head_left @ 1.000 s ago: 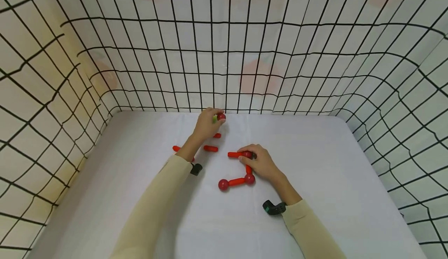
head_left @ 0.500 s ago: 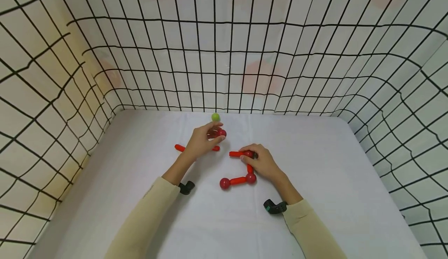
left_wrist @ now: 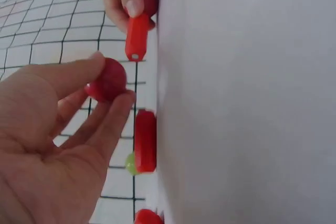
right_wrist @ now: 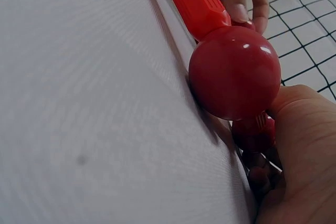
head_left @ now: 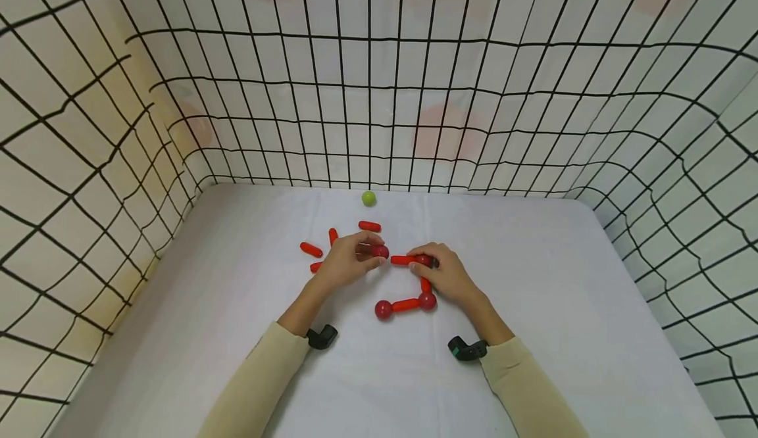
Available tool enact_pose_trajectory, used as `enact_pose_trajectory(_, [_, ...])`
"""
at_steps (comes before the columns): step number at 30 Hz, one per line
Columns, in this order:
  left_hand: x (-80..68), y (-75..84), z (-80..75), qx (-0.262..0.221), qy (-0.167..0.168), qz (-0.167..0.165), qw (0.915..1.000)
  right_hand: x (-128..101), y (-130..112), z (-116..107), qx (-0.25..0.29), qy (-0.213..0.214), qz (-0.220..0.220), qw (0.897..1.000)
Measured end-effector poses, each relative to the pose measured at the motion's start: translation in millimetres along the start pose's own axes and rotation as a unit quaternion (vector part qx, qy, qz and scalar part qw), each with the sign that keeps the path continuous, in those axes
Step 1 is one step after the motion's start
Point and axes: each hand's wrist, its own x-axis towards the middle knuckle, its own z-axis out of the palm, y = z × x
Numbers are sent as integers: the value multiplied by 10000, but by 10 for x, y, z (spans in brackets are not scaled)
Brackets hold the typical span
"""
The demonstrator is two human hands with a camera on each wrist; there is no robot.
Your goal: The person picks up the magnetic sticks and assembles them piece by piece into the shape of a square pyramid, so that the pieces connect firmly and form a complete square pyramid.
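A loose dark red ball (left_wrist: 111, 80) is pinched between the thumb and fingertips of my left hand (head_left: 345, 262). Just to its right, the free end of a bright red rod (head_left: 401, 260) points at it; a small hole shows in that end in the left wrist view. The rod belongs to a chain of red rods and balls lying in an open U. My right hand (head_left: 445, 275) grips the chain's upper corner ball (head_left: 423, 260). Lower down are the other corner ball (right_wrist: 234, 73) and an end ball (head_left: 383, 310), joined by another rod (head_left: 405, 305).
Several loose red rods lie around my left hand, among them one beyond it (head_left: 370, 226) and one to its left (head_left: 310, 249). A green ball (head_left: 369, 198) sits at the back of the white table (head_left: 503, 227). Black mesh (head_left: 379, 106) walls the back and sides.
My left hand has brought the red ball from beside the green ball towards me, up to the rod's free end. The green ball is uncovered. My right hand keeps its hold on the chain.
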Motion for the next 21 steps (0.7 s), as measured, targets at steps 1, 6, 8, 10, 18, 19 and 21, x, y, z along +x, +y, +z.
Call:
enact_pose_trajectory(1, [-3, 1, 9, 24, -50, 4, 10000, -2, 5, -3, -1, 16, 4, 10000])
enact_pose_trajectory(6, [2, -1, 33, 98, -177, -66, 9998, -11, 13, -14, 61, 28, -13, 10000])
enact_pose_trajectory(8, [3, -9, 36, 148, -208, -62, 9997, -15, 10, -14, 62, 26, -3, 10000])
enact_pose_trajectory(10, [5, -20, 43, 197, -255, -3, 9995, -16, 6, -14, 56, 37, 11, 10000])
enact_pose_trajectory(18, [20, -50, 86, 297, -372, 223, 9986, -18, -2, -18, 70, 8, -32, 10000])
enact_pose_trajectory(19, [19, -54, 89, 312, -363, 217, 9986, -18, 0, -17, 67, -4, -39, 10000])
enact_pose_trajectory(21, [17, -56, 93, 338, -368, 195, 9986, -18, 4, -16, 68, -21, -48, 10000])
